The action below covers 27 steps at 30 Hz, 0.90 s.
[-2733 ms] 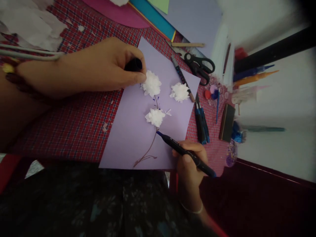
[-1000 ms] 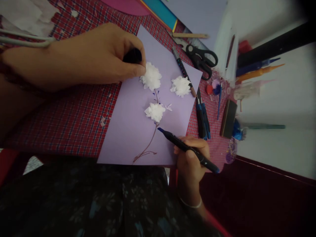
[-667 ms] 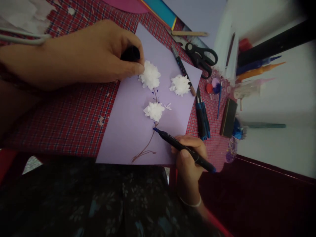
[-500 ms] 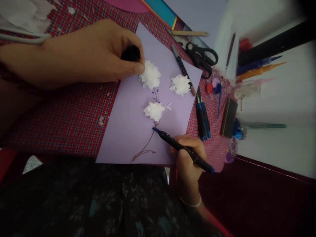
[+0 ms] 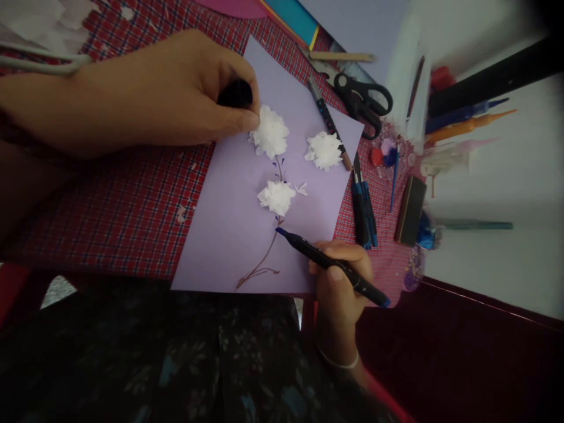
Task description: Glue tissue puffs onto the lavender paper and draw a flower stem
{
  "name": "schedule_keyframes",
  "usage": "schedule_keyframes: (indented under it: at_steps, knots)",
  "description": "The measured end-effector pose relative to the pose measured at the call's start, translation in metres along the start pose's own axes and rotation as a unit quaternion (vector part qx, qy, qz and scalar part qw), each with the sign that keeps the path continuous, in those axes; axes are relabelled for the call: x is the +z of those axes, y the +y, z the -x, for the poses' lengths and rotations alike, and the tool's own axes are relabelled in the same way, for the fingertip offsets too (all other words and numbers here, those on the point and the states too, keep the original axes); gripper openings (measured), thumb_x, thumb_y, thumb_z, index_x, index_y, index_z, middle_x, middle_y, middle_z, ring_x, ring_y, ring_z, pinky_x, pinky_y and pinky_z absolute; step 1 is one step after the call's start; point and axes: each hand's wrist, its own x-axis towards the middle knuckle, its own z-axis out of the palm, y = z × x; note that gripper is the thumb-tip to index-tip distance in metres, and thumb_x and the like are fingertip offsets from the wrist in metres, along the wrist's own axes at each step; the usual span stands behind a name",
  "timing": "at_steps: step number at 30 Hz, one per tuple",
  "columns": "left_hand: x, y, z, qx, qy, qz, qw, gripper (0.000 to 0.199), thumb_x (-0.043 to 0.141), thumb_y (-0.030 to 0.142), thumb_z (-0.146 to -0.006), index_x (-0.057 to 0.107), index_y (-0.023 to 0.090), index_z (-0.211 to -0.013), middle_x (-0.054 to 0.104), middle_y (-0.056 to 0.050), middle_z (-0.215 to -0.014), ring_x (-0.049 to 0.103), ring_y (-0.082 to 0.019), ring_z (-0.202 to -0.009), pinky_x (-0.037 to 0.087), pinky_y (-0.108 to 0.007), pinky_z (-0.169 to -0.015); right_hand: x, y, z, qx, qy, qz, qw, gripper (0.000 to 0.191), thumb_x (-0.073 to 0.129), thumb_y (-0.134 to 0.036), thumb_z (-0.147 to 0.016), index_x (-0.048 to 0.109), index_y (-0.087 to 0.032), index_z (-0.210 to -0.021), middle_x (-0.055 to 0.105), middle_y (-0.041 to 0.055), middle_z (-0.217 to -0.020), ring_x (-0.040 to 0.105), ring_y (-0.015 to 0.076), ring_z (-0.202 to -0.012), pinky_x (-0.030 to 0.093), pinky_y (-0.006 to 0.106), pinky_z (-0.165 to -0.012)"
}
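Observation:
A purple sheet of paper (image 5: 220, 235) bears three white paper flowers: an upper one (image 5: 269, 132), a middle one (image 5: 277, 197) and one at the right (image 5: 324, 150). A thin brown stem (image 5: 264, 255) is drawn below the middle flower, with small blue marks near it. My right hand (image 5: 341, 279) is closed round a black marker (image 5: 315, 252), its blue tip at the stem. My left hand (image 5: 198, 97) is closed round a black cap-like object (image 5: 236, 94), its fingertips at the upper flower's left edge.
A brown-tipped pen (image 5: 328, 120) lies across the sheet's right side. Beyond it are black scissors (image 5: 363, 100), a wooden stick (image 5: 341, 57), a blue and black cutter (image 5: 363, 205) and a dark block (image 5: 410, 210). Checkered cloth (image 5: 110, 217) covers the table; paper scraps (image 5: 48, 23) lie upper left.
The marker in my right hand has shifted slightly right, its tip still near the stem. My left hand has stayed almost in place.

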Motion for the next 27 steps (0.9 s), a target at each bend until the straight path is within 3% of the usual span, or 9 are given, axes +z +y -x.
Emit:
schedule_keyframes:
  at_steps: [4, 9, 15, 21, 27]
  knots:
    - [-0.0008, -0.0005, -0.0002, -0.006, -0.004, -0.003, 1.000, 0.027, 0.049, 0.035, -0.083, 0.067, 0.015, -0.090, 0.056, 0.007, -0.067, 0.045, -0.004, -0.056, 0.033, -0.025, -0.065, -0.0020, -0.0022, 0.0009, 0.012, -0.044, 0.041, 0.998, 0.011, 0.060, -0.026, -0.087, 0.065, -0.025, -0.097, 0.059, 0.0021, -0.081, 0.059, 0.0175, -0.072, 0.048, 0.037, -0.064]
    - [-0.0004, -0.0020, -0.0004, -0.005, -0.005, -0.001, 1.000, 0.032, 0.048, 0.040, -0.083, 0.066, 0.014, -0.089, 0.053, 0.007, -0.065, 0.041, -0.003, -0.052, 0.038, -0.026, -0.067, -0.0027, 0.0013, 0.0003, -0.004, -0.010, 0.013, 1.000, 0.009, 0.064, -0.031, -0.084, 0.067, -0.024, -0.087, 0.057, -0.0001, -0.068, 0.059, 0.0193, -0.073, 0.050, 0.043, -0.078]
    - [0.0014, -0.0056, -0.0003, 0.006, 0.001, -0.012, 1.000, 0.026, 0.049, 0.035, -0.084, 0.066, 0.016, -0.090, 0.055, 0.008, -0.068, 0.042, -0.001, -0.050, 0.032, -0.020, -0.059, 0.0005, -0.0053, 0.0017, 0.038, -0.004, -0.024, 0.999, 0.027, 0.054, -0.038, -0.093, 0.065, -0.023, -0.112, 0.069, 0.0029, -0.074, 0.062, 0.0171, -0.061, 0.048, 0.033, -0.053]
    - [0.0006, -0.0032, -0.0008, 0.015, 0.005, -0.019, 1.000, 0.032, 0.046, 0.039, -0.083, 0.066, 0.014, -0.087, 0.054, 0.008, -0.067, 0.044, -0.003, -0.053, 0.033, -0.020, -0.061, -0.0039, -0.0021, 0.0047, -0.003, -0.003, 0.035, 0.999, 0.013, 0.063, -0.031, -0.088, 0.069, -0.025, -0.097, 0.064, -0.0022, -0.065, 0.064, 0.0180, -0.067, 0.051, 0.044, -0.083]
    - [0.0001, -0.0029, -0.0013, 0.019, 0.006, -0.028, 0.999, 0.034, 0.046, 0.040, -0.083, 0.067, 0.015, -0.090, 0.055, 0.007, -0.070, 0.046, -0.003, -0.054, 0.037, -0.021, -0.063, -0.0032, -0.0011, 0.0081, 0.018, 0.006, 0.054, 0.998, 0.017, 0.064, -0.020, -0.085, 0.063, -0.022, -0.101, 0.063, 0.0023, -0.093, 0.060, 0.0104, -0.064, 0.051, 0.027, -0.056]
